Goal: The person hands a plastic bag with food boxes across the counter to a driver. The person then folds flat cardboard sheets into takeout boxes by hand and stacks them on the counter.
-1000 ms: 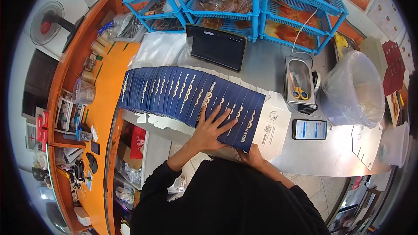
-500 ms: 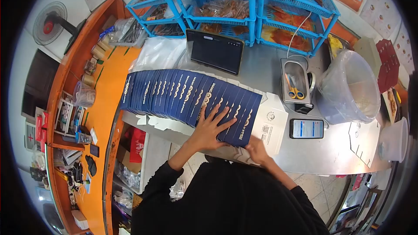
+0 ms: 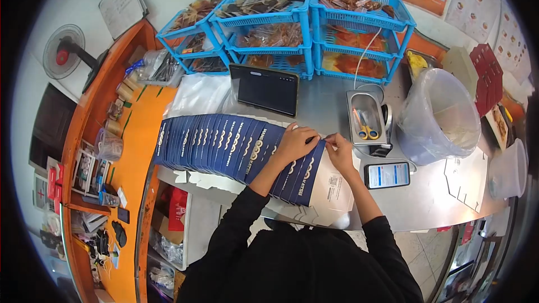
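Note:
Dark blue printed cardboard sheets (image 3: 224,145) lie fanned out in an overlapping row on the metal table. My left hand (image 3: 296,143) rests on the upper part of the row near its right end, fingers curled over the sheets. At the top corner of the rightmost blue sheet, my right hand (image 3: 338,150) pinches the edge between thumb and fingers. Under that end lies a white card piece (image 3: 335,191) with a small printed code on it.
Behind the sheets a tablet (image 3: 265,90) stands before blue stacked baskets (image 3: 261,50). To the right are a metal tray (image 3: 365,118) with scissors, a phone (image 3: 387,174) and a lined bucket (image 3: 438,118). An orange counter (image 3: 137,134) runs along the left.
Both hands have moved from the lower part of the sheets to their upper edge. My left hand was spread flat and is now curled. The whole view has shifted slightly.

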A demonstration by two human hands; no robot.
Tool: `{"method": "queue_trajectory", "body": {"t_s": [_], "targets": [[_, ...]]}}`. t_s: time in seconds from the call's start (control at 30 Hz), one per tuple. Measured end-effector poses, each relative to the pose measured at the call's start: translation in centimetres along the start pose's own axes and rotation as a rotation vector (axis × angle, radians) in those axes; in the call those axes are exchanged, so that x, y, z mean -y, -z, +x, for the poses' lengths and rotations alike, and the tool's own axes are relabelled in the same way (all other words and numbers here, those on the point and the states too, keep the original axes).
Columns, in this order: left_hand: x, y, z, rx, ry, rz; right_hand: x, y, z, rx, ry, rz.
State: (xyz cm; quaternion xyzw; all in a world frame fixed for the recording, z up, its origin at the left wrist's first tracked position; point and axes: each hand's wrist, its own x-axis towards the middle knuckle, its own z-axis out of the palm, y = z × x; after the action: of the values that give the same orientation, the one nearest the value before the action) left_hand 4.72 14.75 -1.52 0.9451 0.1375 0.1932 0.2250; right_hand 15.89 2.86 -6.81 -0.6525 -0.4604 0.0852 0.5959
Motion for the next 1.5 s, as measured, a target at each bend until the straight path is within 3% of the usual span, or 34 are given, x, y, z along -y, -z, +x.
{"method": "queue_trajectory", "body": {"t_s": [0.27, 0.37, 0.47, 0.6, 0.63, 0.7, 0.8, 0.87, 0.9, 0.93, 1.13, 1.27, 1.37, 1.43, 1.5], "targets": [[0.1, 0.0, 0.3, 0.010, 0.019, 0.012, 0.3, 0.8, -0.6, 0.056, 0.058, -0.046], [0.2, -0.1, 0.3, 0.002, 0.017, 0.001, 0.5, 0.6, -0.8, 0.068, -0.124, -0.013], [0.1, -0.1, 0.2, -0.025, -0.004, 0.004, 0.9, 1.6, -1.4, 0.009, -0.032, -0.035], [-0.2, 0.3, 0.2, -0.100, -0.046, -0.076, 0.4, 9.8, -6.1, -0.104, 0.255, -0.443], [-0.5, 0.9, 0.2, -0.218, -0.134, -0.111, -1.1, 13.4, -7.9, -0.222, 0.225, -0.527], [-2.3, 2.9, 0.3, -0.300, -0.128, -0.007, -3.7, 21.6, -11.0, -0.597, -0.055, -0.774], [-4.3, 5.4, -0.7, -0.316, -0.107, 0.023, -7.4, 34.6, -14.4, -0.754, -0.477, -1.058], [-4.5, 5.6, -1.5, -0.300, -0.091, 0.033, -8.9, 39.4, -15.4, -0.570, -0.539, -1.351], [-4.5, 5.6, -1.9, -0.297, -0.059, 0.042, -9.4, 41.4, -15.7, -0.388, -0.724, -1.238], [-4.6, 5.5, -2.2, -0.290, -0.028, 0.055, -11.2, 43.9, -16.5, -0.245, -0.740, -1.111], [-5.4, 3.5, -3.3, -0.156, 0.052, 0.073, -8.1, 44.5, -14.9, -0.132, -0.769, -1.096], [-5.5, 2.8, -4.0, -0.172, 0.055, 0.066, -8.2, 45.8, -15.3, -0.092, -0.757, -0.994], [-5.8, 2.8, -4.5, -0.187, 0.075, 0.061, -7.9, 45.9, -14.8, -0.089, -0.601, -0.948], [-6.0, 2.8, -5.1, -0.209, 0.085, 0.056, -7.1, 45.8, -13.9, -0.113, -0.706, -1.170], [-6.3, 2.8, -5.7, -0.239, 0.097, 0.050, -7.8, 46.2, -14.3, -0.074, -0.637, -1.281]]}}
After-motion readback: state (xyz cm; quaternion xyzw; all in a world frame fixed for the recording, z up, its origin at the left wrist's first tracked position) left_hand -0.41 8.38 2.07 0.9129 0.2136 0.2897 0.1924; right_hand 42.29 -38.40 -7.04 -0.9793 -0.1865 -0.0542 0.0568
